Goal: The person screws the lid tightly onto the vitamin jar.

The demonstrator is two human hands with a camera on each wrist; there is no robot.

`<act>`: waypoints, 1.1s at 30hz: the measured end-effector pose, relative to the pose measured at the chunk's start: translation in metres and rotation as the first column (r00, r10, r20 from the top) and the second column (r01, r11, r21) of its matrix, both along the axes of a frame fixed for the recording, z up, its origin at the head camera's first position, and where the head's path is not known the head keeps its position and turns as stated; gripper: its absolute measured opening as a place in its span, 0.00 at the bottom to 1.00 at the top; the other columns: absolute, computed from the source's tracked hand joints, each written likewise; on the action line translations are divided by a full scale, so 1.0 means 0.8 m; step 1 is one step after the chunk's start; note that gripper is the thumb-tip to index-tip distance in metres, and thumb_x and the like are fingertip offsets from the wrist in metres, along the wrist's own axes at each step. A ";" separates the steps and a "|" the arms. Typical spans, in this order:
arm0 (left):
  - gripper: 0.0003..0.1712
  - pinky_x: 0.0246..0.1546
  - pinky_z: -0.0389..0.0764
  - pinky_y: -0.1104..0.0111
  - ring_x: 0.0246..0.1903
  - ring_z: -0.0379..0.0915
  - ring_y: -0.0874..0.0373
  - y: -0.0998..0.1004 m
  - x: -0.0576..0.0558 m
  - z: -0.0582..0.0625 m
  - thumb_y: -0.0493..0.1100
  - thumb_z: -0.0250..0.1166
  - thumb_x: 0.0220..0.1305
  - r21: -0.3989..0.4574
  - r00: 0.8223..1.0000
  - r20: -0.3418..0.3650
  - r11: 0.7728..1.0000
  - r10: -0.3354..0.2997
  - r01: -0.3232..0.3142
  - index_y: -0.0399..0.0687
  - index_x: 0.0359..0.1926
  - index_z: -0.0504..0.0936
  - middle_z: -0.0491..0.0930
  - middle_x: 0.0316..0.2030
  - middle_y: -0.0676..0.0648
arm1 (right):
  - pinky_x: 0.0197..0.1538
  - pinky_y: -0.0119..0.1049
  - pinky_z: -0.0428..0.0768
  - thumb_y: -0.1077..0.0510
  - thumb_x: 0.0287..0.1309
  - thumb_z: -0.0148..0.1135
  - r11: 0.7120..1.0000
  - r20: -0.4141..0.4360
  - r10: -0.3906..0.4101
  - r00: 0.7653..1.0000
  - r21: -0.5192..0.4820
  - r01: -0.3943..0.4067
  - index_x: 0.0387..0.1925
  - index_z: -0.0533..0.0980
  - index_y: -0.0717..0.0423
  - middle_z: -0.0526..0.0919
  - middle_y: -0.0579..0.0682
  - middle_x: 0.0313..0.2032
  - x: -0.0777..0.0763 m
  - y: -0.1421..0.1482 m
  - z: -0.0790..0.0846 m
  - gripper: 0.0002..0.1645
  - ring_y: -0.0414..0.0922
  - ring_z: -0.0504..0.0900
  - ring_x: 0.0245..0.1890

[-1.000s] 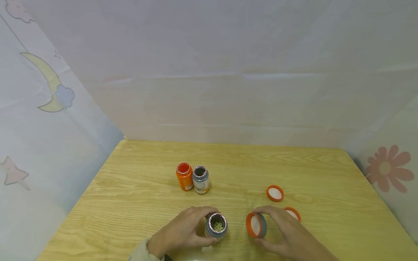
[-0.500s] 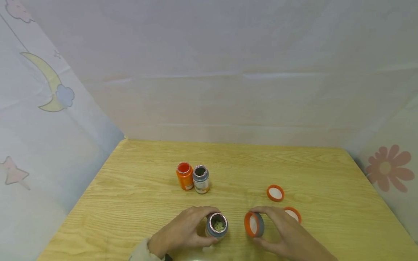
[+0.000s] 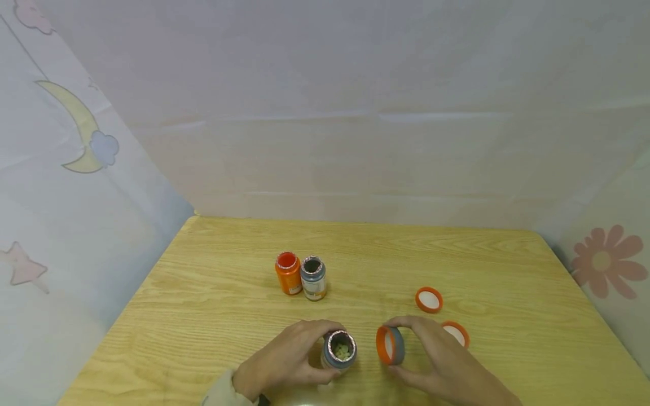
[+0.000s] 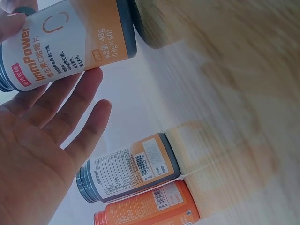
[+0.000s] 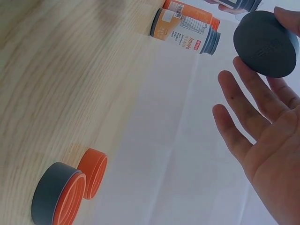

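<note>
My left hand (image 3: pixel 284 358) holds an uncapped supplement bottle (image 4: pixel 75 40) with a grey neck and a white and orange label, thumb on one side and fingers on the other. Its mouth points up, and pale tablets (image 3: pixel 342 352) lie inside. To the right, my right hand (image 3: pixel 447 358) pinches a screw cap (image 3: pixel 398 345) by its edges, grey outside with an orange liner. That cap is tilted on its side, its inside facing the bottle. A gap separates the two. In the right wrist view the grey top of the cap (image 5: pixel 265 44) shows.
Behind the hands stand two more uncapped bottles, one orange (image 3: pixel 288 280) and one grey (image 3: pixel 313 286), side by side. Two loose caps lie at the right, an orange one (image 5: pixel 93 172) and a grey one (image 5: pixel 49 192). The wooden table (image 3: pixel 203 316) meets cloth-like walls.
My right hand has moved the cap slightly left, closer to the bottle, and turned it more edge-on to the head view. The left hand and bottle stay nearly still.
</note>
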State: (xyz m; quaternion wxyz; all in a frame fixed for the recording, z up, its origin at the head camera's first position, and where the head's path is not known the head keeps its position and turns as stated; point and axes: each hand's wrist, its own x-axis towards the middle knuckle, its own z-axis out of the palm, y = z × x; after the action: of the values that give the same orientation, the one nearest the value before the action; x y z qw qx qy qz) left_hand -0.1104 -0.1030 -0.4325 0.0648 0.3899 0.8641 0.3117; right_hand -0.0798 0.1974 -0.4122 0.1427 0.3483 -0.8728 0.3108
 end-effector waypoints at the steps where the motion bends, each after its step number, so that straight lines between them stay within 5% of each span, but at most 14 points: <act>1: 0.30 0.54 0.80 0.69 0.50 0.76 0.72 0.000 0.000 0.000 0.57 0.71 0.59 -0.001 1.000 -0.002 1.000 0.000 0.000 0.58 0.60 0.74 0.81 0.52 0.63 | 0.60 0.14 0.64 0.50 0.47 0.79 1.000 0.004 -0.001 1.000 0.002 0.001 0.60 0.70 0.40 0.77 0.30 0.53 0.000 0.000 0.001 0.39 0.33 0.77 0.51; 19: 0.30 0.56 0.79 0.68 0.53 0.77 0.70 0.006 0.001 0.000 0.53 0.70 0.59 -0.012 0.999 0.019 0.999 -0.037 0.037 0.56 0.61 0.73 0.81 0.53 0.62 | 0.60 0.13 0.65 0.49 0.48 0.78 0.999 0.075 -0.039 0.996 0.010 0.038 0.60 0.68 0.37 0.75 0.27 0.54 0.005 -0.008 0.012 0.39 0.32 0.77 0.53; 33: 0.30 0.54 0.79 0.71 0.50 0.76 0.74 0.009 0.003 0.000 0.51 0.71 0.58 0.013 0.997 0.046 0.998 -0.067 0.066 0.58 0.61 0.72 0.82 0.50 0.63 | 0.55 0.26 0.78 0.44 0.48 0.77 0.991 0.068 -0.091 0.993 0.102 0.084 0.60 0.70 0.35 0.73 0.25 0.56 0.005 -0.013 0.018 0.38 0.32 0.77 0.54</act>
State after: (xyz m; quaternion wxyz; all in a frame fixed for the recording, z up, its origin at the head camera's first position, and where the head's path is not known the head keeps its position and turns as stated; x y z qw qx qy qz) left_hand -0.1084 -0.0956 -0.4324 0.0928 0.4115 0.8471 0.3232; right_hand -0.0756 0.1872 -0.3978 0.1071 0.3046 -0.9062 0.2730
